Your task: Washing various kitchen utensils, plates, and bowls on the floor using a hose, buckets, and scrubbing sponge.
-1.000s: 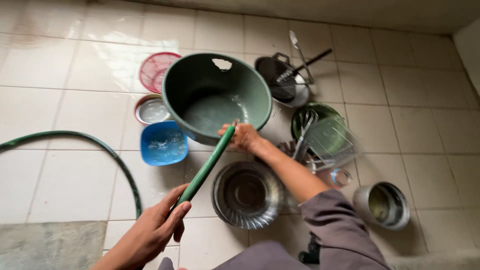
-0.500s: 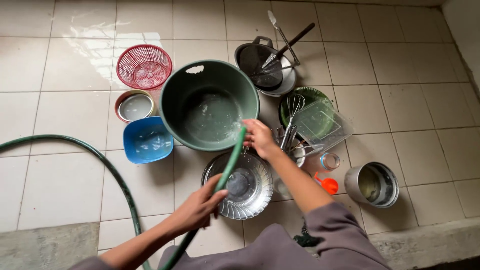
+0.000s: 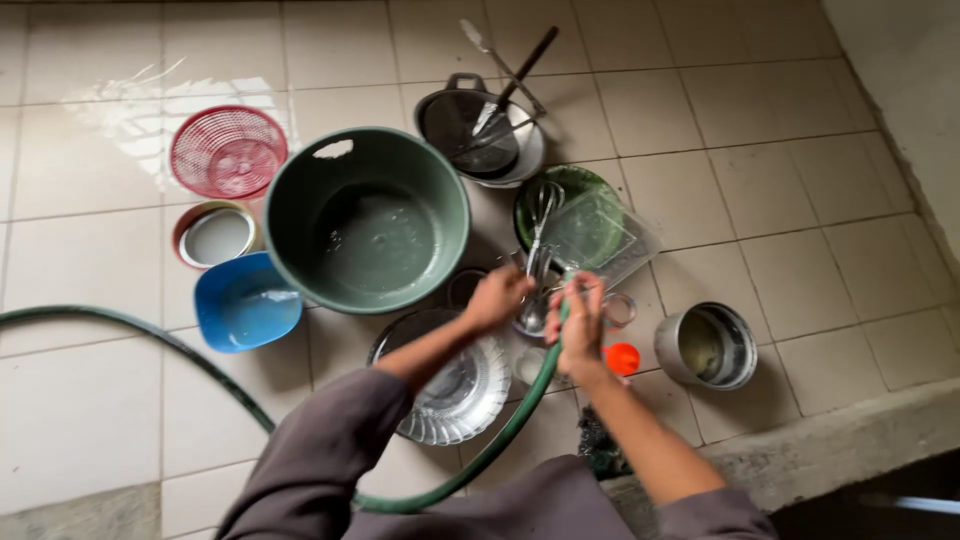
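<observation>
Wet beige tiled floor [image 3: 780, 230], dishes spread across it; we see the right hand [image 3: 581, 322] closed round the green hose [image 3: 500, 435] near its tip, hose running up-right from the lap, nozzle end hidden by fingers; left hand [image 3: 497, 297] curled at a small metal cup [image 3: 532, 316], grip unclear; green basin [image 3: 366, 218] just left; whisk [image 3: 540, 225] partly hidden.
</observation>
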